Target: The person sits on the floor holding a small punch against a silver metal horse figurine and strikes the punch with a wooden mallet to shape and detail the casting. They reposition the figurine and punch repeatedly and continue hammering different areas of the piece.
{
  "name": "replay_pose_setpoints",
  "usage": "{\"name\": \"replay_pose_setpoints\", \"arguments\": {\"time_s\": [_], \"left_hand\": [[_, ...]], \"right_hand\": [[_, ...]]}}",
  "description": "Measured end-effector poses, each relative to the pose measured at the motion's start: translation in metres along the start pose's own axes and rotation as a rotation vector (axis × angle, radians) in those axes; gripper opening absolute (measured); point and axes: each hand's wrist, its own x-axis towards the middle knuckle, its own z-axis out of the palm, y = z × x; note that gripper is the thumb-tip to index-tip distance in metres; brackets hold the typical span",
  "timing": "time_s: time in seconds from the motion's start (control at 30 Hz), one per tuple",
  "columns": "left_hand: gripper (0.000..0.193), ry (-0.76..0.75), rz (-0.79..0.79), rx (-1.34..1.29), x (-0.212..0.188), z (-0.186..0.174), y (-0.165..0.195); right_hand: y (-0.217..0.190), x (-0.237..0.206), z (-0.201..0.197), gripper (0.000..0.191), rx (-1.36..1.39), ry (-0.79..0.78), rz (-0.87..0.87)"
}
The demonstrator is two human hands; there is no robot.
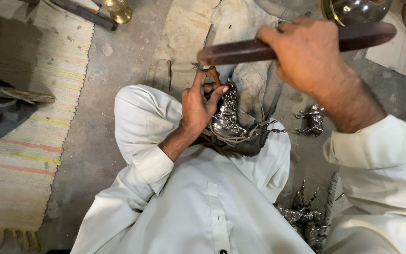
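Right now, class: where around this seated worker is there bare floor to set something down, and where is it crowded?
Free: the grey floor between the striped rug and the small punch. Crowded: around the left hand steadying the silver figure, under the right hand holding the dark stick, and by the metal figures at lower right.

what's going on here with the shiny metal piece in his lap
A person sits on the floor with a silvery metal figurine resting on their lap. The left hand steadies a small punch against its top, while the right hand holds a dark wooden stick raised above it. More metal figurines lie beside them.
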Motion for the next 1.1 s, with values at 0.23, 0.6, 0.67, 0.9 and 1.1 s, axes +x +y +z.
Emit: {"name": "replay_pose_setpoints", "arguments": {"time_s": [0.23,0.6,0.67,0.9,1.1], "left_hand": [[0.039,0.015,0.079,0.012,0.001,0.002,-0.003],[0.042,0.013,0.032,0.049,0.002,0.004,-0.006],[0.042,0.011,0.063,0.011,0.002,0.004,-0.006],[0.042,0.012,0.023,0.041,0.002,0.004,-0.006],[0.042,0.008,0.042,0.075,0.002,0.005,-0.007]], "right_hand": [[0.005,0.011,-0.011,0.026,-0.028,-0.089,0.029],[0.005,0.014,-0.002,0.041,-0.096,-0.223,0.010],[0.009,0.013,-0.001,0.039,-0.022,-0.086,0.016],[0.012,0.019,0.002,0.037,-0.105,-0.139,-0.006],[0.013,0.017,0.006,0.037,-0.025,-0.199,0.016]]}}
